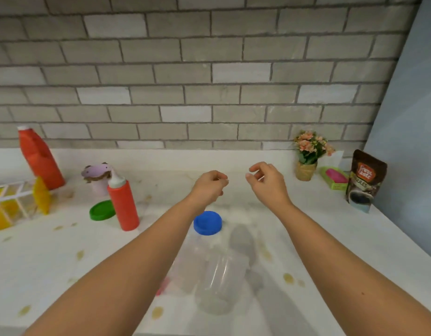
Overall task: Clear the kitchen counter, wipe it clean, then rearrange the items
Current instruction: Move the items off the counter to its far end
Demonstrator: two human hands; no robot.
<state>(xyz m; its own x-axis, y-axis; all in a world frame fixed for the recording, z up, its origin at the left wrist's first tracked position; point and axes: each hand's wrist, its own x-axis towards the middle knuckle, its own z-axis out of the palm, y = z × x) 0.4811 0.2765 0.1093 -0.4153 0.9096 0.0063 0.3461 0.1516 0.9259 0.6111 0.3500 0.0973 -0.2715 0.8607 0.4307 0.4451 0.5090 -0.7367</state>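
Note:
Both my arms reach out over the white counter (52, 263). My left hand (209, 187) and my right hand (268, 183) hover side by side above its middle, fingers loosely curled, with nothing visibly in them. Below my left wrist stands a clear plastic jar (190, 263) with a blue lid (207, 223). A second clear container (219, 287) sits beside it, nearer to me. A red squeeze bottle (123, 204) with a white nozzle stands to the left, with a green lid (101, 210) next to it. Brownish stains (288, 278) dot the counter.
At the back left are a large red bottle (39, 161), a small purple-lidded jar (98, 175) and a yellow and white rack (15, 204). At the right stand a flower pot (306, 156), a green box (334, 178) and a coffee pouch (365, 180). A brick wall runs behind.

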